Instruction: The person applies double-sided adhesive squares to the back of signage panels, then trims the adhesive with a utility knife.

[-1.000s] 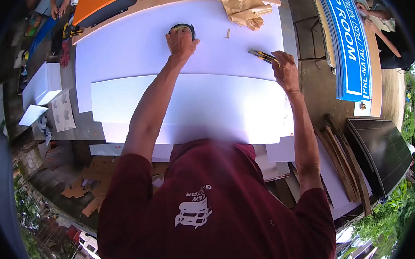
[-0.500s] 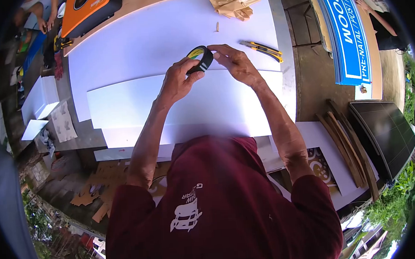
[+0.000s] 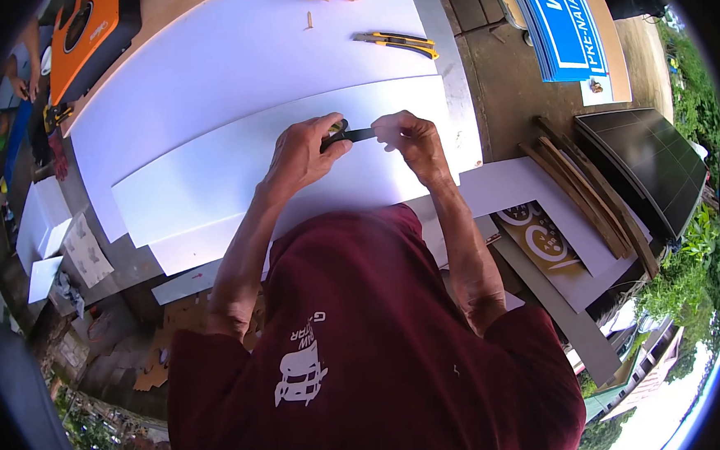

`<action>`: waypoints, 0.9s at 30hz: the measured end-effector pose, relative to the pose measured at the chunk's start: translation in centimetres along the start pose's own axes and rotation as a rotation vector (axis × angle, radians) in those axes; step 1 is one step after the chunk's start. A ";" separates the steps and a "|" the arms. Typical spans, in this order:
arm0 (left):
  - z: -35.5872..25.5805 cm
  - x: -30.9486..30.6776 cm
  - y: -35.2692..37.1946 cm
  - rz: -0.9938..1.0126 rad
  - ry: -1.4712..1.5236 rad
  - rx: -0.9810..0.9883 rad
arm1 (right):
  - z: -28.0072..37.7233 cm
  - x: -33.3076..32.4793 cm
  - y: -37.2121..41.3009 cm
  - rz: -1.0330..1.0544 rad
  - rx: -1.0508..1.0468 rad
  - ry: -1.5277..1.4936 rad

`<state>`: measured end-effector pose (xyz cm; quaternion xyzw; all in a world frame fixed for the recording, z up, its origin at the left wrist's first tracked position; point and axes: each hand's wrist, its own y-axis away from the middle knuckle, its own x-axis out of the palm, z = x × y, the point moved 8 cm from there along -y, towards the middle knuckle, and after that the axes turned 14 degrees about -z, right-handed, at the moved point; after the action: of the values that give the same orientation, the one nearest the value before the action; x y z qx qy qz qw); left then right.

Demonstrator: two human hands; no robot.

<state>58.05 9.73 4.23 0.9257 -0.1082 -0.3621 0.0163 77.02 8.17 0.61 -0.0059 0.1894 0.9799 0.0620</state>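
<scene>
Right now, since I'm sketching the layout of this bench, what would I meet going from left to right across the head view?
Orange case → left hand → black tape roll, pinched by the fingers of both hands → right hand → blue sign → dark slatted panel.

The tape roll (image 3: 339, 132) was held between the left hand (image 3: 302, 154) and the right hand (image 3: 408, 139), over a narrow sheet (image 3: 208, 172) laid on a wider sheet (image 3: 226, 60) on the desk (image 3: 454, 71). A utility knife (image 3: 394, 43) was laid beyond the right hand. A case (image 3: 88, 31) was placed far beyond the left hand, and a sign (image 3: 557, 15) and a panel (image 3: 653, 166) right of the right hand.
</scene>
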 end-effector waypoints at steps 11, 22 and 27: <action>-3.2 10.1 -10.5 0.230 0.070 -0.142 | -2.5 -11.7 -8.0 -0.353 -0.074 0.055; -4.3 13.2 -14.7 0.257 -0.494 -0.166 | -2.9 -12.6 -10.6 -0.536 -0.176 0.471; -4.9 13.1 -15.1 0.283 -0.510 -0.173 | -3.0 -12.3 -10.4 -0.550 -0.222 0.499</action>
<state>73.58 21.40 -2.52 0.7759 -0.2057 -0.5846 0.1179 90.52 15.17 -5.56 -0.3015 0.0826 0.9096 0.2736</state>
